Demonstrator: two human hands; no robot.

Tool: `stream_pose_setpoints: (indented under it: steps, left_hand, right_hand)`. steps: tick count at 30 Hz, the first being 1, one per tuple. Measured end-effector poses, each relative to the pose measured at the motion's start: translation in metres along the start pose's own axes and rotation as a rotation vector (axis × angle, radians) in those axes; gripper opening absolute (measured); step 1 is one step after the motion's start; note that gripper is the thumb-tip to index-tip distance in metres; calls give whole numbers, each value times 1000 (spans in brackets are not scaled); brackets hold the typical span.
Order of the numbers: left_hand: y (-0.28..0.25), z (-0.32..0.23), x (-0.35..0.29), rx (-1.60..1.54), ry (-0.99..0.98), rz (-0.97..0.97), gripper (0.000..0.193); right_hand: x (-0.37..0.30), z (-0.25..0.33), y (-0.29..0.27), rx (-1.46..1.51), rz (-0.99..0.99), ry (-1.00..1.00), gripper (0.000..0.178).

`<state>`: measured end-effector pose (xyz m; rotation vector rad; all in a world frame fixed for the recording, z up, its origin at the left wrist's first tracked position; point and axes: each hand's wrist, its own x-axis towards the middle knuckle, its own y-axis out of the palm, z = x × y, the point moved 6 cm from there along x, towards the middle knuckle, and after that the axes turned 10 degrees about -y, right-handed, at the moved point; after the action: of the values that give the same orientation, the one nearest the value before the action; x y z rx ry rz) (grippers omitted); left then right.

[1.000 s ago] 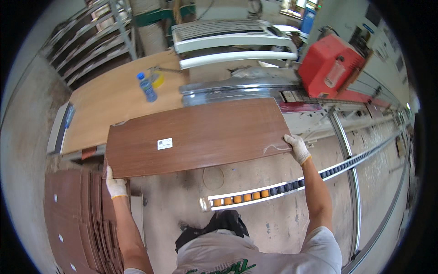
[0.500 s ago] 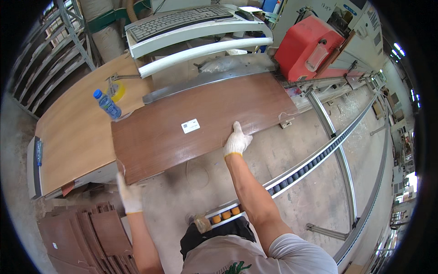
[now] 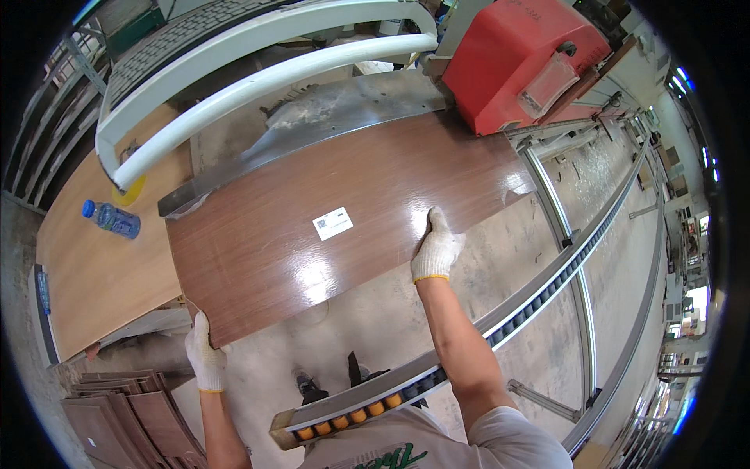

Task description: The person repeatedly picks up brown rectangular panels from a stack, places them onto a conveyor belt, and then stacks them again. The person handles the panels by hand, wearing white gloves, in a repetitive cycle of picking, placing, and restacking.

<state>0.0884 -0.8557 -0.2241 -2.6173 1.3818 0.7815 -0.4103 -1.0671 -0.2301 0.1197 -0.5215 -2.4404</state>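
A long brown wood-grain board (image 3: 258, 250) with a white label (image 3: 333, 223) lies flat before me, its far long edge along a grey metal strip (image 3: 234, 170). My left hand (image 3: 205, 361), in a white knitted glove, is closed on the board's near left corner. My right hand (image 3: 439, 248), gloved alike, grips the near long edge right of the middle; its thumb lies on top and the other fingers are mostly hidden. The board's far right end reaches up to a red machine housing (image 3: 508, 66).
At left, a light wood table (image 3: 94, 270) bears a blue-capped bottle (image 3: 113, 219) and yellow tape (image 3: 131, 190). A white tubular rail (image 3: 266, 86) crosses beyond the board. A roller conveyor (image 3: 516, 316) runs diagonally near my body. Stacked brown panels (image 3: 129, 414) stand lower left.
My left hand has come up from beside the board onto its near left corner. My right hand stays at the near edge. My view has shifted closer, toward the board and red machine.
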Motion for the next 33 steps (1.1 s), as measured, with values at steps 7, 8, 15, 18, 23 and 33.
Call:
stream_pose_setpoints:
  steps: [7, 8, 15, 18, 23, 33]
  left_hand:
    - [96, 15, -17, 117, 90, -17, 55]
    - [111, 19, -20, 3, 55, -12, 55]
    - [190, 46, -27, 200, -83, 18, 65]
    - [232, 57, -26, 110, -79, 96, 63]
    - [272, 23, -28, 909, 205, 226, 85]
    - [44, -4, -70, 905, 47, 21, 58]
  right_hand:
    - [88, 4, -17, 74, -16, -22, 34]
    - [100, 5, -19, 88, -13, -13, 37]
    - [108, 34, -17, -112, -51, 48, 44]
    - [5, 35, 1, -260, -36, 43, 59]
    - [-137, 34, 36, -183, -2, 36, 71]
    - [-4, -49, -13, 82, 17, 414, 27]
